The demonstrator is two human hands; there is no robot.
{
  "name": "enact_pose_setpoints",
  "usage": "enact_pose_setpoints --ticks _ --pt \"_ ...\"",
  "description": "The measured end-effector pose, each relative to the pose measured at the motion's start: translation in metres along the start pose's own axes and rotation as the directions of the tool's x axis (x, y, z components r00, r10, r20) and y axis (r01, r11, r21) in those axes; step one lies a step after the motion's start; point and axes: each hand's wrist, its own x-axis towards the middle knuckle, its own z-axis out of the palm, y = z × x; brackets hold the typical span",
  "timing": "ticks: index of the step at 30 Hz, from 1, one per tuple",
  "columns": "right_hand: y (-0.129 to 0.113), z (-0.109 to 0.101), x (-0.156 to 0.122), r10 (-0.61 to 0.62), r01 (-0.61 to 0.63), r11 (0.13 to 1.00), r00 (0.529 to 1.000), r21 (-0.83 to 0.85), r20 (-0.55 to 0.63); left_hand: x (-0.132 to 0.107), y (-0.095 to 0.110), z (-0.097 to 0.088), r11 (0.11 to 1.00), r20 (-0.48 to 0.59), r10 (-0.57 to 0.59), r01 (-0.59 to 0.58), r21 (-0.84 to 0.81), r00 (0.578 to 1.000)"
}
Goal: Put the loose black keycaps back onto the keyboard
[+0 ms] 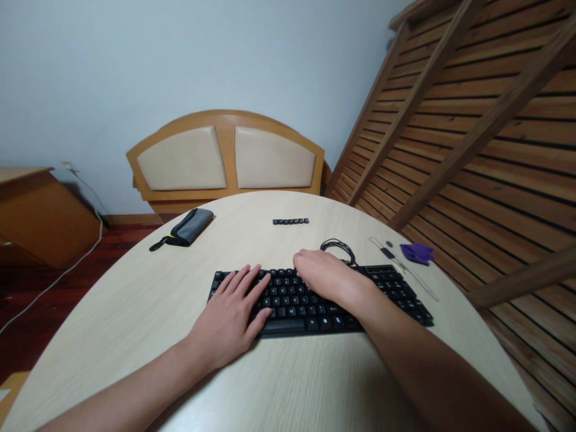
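A black keyboard (396, 288) lies on a round pale wooden table (135, 300) in front of me. My left hand (234, 312) rests flat on the keyboard's left part, fingers stretched out and slightly apart, holding nothing. My right hand (328, 277) lies over the upper middle of the keyboard with its fingers curled down onto the top key rows; what the fingertips touch is hidden. A short row of loose black keycaps (290, 221) sits on the table beyond the keyboard.
A grey pouch (186, 229) lies at the table's far left. A coiled black cable (338, 246), a thin clear strip (405, 267) and a purple tool (417, 252) lie to the right. A wooden headboard (225, 157) and slatted frame (472, 132) lean against the wall.
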Motion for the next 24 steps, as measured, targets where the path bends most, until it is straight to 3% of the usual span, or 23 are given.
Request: enact_pose_setpoints --ticks 15,24 --pt "-0.010 0.002 0.004 0.058 -0.058 0.998 0.998 -0.030 -0.005 0.001 0.002 -0.003 1.000 0.008 -0.006 0.006 0.011 1.000" --pt "0.009 0.003 0.007 -0.021 0.022 1.000 1.000 0.018 -0.023 0.001 0.002 -0.003 1.000 0.027 -0.009 0.009 0.005 1.000"
